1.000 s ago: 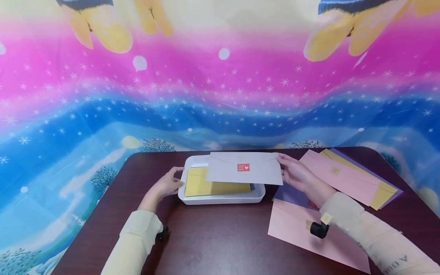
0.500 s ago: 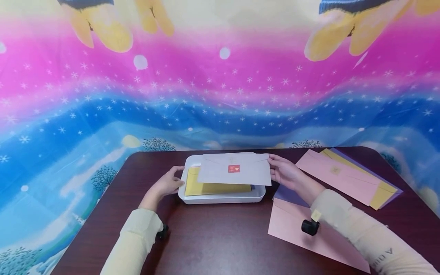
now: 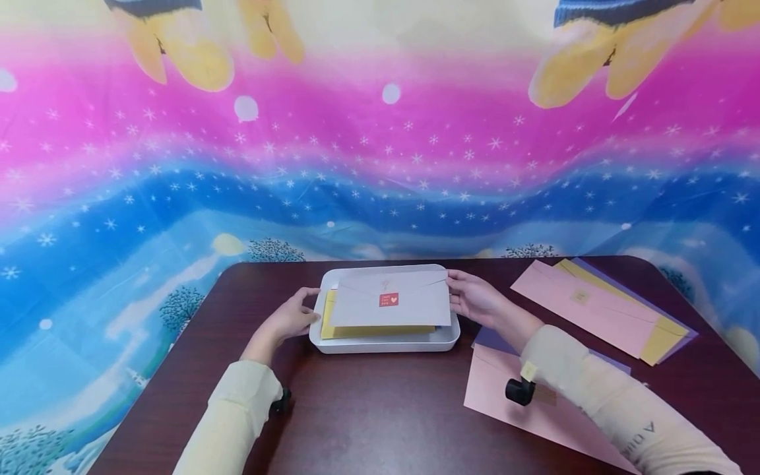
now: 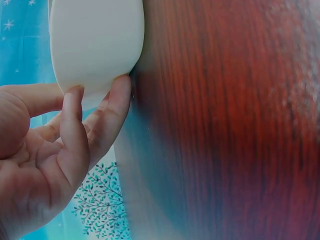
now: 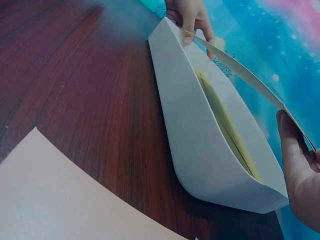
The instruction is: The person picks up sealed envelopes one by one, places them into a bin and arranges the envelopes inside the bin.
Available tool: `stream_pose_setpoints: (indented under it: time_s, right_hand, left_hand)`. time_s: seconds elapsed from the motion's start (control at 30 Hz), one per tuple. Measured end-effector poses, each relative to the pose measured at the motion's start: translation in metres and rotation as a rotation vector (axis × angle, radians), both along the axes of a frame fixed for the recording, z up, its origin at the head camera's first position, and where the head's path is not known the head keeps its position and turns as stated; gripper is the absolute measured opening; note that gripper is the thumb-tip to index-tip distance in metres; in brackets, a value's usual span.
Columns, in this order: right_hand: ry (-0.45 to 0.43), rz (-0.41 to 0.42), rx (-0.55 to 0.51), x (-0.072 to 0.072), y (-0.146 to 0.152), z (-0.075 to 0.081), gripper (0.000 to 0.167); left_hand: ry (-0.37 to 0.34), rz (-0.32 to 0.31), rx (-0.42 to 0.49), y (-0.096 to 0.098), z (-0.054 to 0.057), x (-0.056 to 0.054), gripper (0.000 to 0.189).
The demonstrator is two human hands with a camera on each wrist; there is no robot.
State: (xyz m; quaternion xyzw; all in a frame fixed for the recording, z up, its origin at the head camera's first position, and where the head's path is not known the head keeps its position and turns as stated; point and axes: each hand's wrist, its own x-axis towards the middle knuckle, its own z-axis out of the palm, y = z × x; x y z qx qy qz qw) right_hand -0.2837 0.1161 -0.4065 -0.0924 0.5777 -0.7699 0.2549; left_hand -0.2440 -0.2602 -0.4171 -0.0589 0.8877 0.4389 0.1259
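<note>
A white envelope (image 3: pixel 394 316) with a red heart sticker (image 3: pixel 388 300) hangs tilted above the white tray (image 3: pixel 386 346). My right hand (image 3: pixel 477 297) pinches its right edge between thumb and fingers. In the right wrist view the envelope (image 5: pixel 250 77) is raised over the tray's rim at my end, its far end down near the other hand. A yellow envelope (image 3: pixel 344 332) lies in the tray, partly hidden under the white one. At the tray's left end, my left hand (image 3: pixel 292 313) grips the rim and end wall; in the left wrist view its fingers (image 4: pixel 75 120) curl against the tray wall.
On the right of the dark wooden table (image 3: pixel 380 409) lies a fanned stack with a pink envelope (image 3: pixel 611 307), a yellow envelope (image 3: pixel 665 343) and a purple one. Nearer, another pink envelope (image 3: pixel 505 389) overlaps a purple envelope (image 3: pixel 487 338) beneath my right forearm. A printed curtain (image 3: pixel 380 165) hangs behind.
My right hand has carried the white envelope left, from past the tray's right side to over the tray, and slightly lower. My left hand has stayed at the tray's left end.
</note>
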Motion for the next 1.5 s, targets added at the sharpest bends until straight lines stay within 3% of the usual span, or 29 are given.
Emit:
stream_pose_setpoints:
  time_s: [0.77,1.13,1.5]
  right_hand:
    - [-0.004,-0.003,0.091,-0.001,-0.016,-0.01,0.054]
    - [-0.03,0.013,0.135,-0.002,-0.017,-0.001,0.059]
    - [-0.02,0.001,0.074,0.0,-0.015,0.005,0.061]
  left_hand:
    - [-0.005,0.014,0.007,0.002,0.001,0.001,0.059]
    - [-0.005,0.007,0.009,0.002,0.001,0.001,0.058]
    - [-0.001,0.005,0.024,0.001,0.001,0.001,0.059]
